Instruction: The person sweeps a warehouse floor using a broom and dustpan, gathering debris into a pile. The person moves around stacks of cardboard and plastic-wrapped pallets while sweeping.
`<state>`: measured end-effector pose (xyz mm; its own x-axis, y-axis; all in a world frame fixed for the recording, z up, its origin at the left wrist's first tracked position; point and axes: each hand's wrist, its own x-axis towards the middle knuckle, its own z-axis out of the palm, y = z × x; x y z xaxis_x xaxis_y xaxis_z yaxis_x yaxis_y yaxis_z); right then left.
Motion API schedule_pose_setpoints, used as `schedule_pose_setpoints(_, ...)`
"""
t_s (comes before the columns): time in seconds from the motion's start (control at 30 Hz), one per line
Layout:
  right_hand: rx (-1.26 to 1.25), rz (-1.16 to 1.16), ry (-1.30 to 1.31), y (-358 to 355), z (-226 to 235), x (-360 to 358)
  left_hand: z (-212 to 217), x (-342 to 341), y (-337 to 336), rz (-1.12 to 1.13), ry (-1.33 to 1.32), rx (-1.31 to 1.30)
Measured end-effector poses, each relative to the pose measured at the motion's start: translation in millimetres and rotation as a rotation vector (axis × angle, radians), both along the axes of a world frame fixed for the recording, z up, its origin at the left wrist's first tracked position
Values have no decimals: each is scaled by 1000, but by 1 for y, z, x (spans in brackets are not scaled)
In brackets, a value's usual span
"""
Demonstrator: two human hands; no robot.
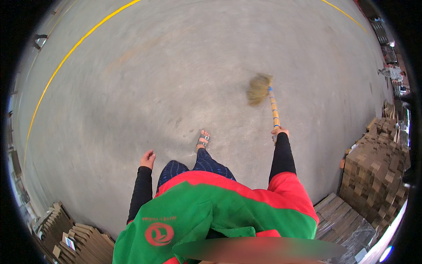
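Observation:
My right hand (280, 131) is wrapped round the handle of a broom (274, 108), which reaches out ahead of me on the right. Its straw head (259, 89) fans out to the left just above or on the concrete floor; which of the two I cannot tell. Blue and dark bands ring the pale handle. Down on the left, my left hand (148, 159) hangs beside my leg with nothing visible in it. Its fingers are curled loosely and partly apart. A sandalled foot (203, 138) is planted in front of me.
Grey concrete floor (154, 88) spreads ahead, with a curved-looking yellow line (66, 59) on the left and another (345, 14) at far right. Stacked brown cardboard (373, 171) stands at right, flat bundles (340, 215) nearer. More cardboard (83, 242) sits lower left. A person (394, 73) is far right.

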<state>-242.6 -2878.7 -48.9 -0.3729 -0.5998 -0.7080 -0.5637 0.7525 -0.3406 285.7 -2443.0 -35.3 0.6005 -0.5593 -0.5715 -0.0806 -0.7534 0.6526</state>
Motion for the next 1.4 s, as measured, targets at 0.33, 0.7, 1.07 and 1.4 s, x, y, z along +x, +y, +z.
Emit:
schedule_pose_setpoints(0.33, -120, 471, 300, 4, 76, 102, -64, -11, 155, -180, -111, 599)
schedule_pose_setpoints(0.7, 333, 1167, -694, 31, 59, 439, -102, 90, -34, -95, 44, 316)
schedule_pose_setpoints(1.07, 134, 1050, -69, -92, -39, 425, 0, 294, -235, 278, -60, -11)
schedule_pose_setpoints(1.4, 234, 6, 143, -258, -18, 241, -8, 265, -367, -210, -16, -63)
